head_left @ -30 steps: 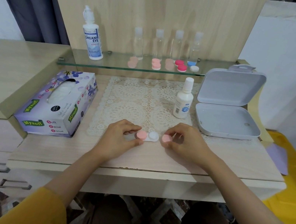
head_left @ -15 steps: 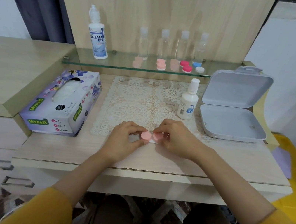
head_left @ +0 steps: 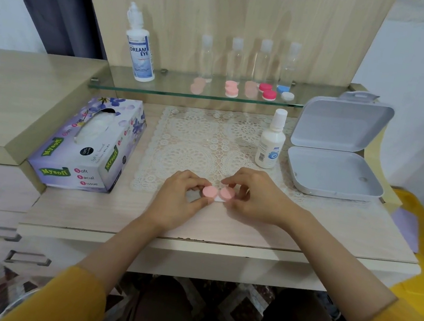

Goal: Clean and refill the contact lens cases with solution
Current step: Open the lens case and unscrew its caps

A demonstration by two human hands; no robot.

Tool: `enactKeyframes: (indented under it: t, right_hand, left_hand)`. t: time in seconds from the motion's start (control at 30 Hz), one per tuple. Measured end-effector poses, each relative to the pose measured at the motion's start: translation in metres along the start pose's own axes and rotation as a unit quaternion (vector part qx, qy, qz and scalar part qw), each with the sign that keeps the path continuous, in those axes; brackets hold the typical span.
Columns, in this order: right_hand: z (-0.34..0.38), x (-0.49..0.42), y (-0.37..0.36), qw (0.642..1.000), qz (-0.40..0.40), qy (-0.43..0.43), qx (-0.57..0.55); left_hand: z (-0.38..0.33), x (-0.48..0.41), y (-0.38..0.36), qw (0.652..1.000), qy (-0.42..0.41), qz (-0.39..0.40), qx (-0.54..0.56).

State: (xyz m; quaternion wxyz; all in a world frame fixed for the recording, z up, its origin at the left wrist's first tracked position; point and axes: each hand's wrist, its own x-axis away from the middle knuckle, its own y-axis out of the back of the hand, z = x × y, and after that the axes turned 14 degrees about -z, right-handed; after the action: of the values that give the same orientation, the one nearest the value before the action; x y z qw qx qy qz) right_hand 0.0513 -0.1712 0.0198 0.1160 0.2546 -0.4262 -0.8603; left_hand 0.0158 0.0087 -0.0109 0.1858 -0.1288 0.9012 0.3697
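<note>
From the head camera, a contact lens case (head_left: 218,199) lies on the wooden table (head_left: 248,238), at the near edge of a white lace mat (head_left: 202,142). Its white base shows between two pink screw caps. The left hand (head_left: 180,197) pinches the left cap (head_left: 210,192) between curled thumb and fingers. The right hand (head_left: 255,195) pinches the right cap (head_left: 227,193) the same way, its fingertips closed on the rim.

Behind the right hand a small white solution bottle (head_left: 271,144) stands upright on the mat; its label print is too small to read. Just right of it an open grey hinged box (head_left: 337,149) sits with its lid raised. At the left lies a purple flowered tissue box (head_left: 88,143) marked "Mysoft" and "Soft Facial Tissue".

A glass shelf (head_left: 161,88) at the back carries a tall bottle (head_left: 141,46) labelled "DREAM EYE" and four clear bottles (head_left: 235,58) in a row. In front of these lie more lens cases (head_left: 267,91): pale pink, pink, magenta, and one with a blue and a white cap. Yellow sleeves (head_left: 66,301) cover the forearms.
</note>
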Motion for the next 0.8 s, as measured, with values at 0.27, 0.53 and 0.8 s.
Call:
enactKeyframes:
  t: [0.27,0.53,0.8]
  right_hand:
    - [-0.001,0.003,-0.001,0.999,-0.041,-0.025,0.002]
    - [-0.002,0.002,-0.007,0.999,-0.035,0.015,0.008]
    - [-0.001,0.003,-0.01,0.998,-0.034,0.026,0.039]
  left_hand:
    - [0.0,0.0,0.0,1.0,0.002,-0.006,0.003]
    - [-0.001,0.001,0.0,1.0,0.003,-0.005,0.009]
    - [-0.002,0.0,0.0,1.0,0.006,-0.015,0.009]
